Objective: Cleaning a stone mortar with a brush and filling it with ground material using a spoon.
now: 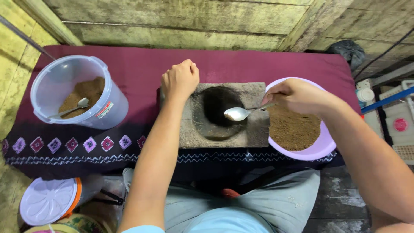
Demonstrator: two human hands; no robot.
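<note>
At the far left, on the maroon cloth (142, 69) with its patterned dark border, a clear plastic tub (111, 101) leans on its side, open mouth facing up and left. It holds brown powder (86, 95) and a metal spoon in the tub (73, 108) lies in it, bowl resting on the powder. Below it, at about 7 o'clock from the tub and off the cloth, a pale lid with an orange rim (49, 200) sits on another container.

Moving toward the middle, the left hand (180, 80) is closed into a loose fist, knuckles up, pressed on the upper left corner of the grey stone mortar (254, 129). Whether it grips anything inside the fist cannot be told. The mortar's dark hollow (217, 108) lies just at 4 o'clock from that hand.

Over the hollow's right edge hovers the spoon (236, 114), its bowl pale and seemingly empty, handle running up toward 2 o'clock into the right hand (297, 96). That hand is closed around the handle, pinching it between thumb and fingers. The spoon bowl sits at about 8 o'clock from the hand, near it.

Under and beyond the right hand, touching the mortar's right side, a lilac bowl (321, 149) holds more brown powder. At the far right stand white plastic items (399, 123).
</note>
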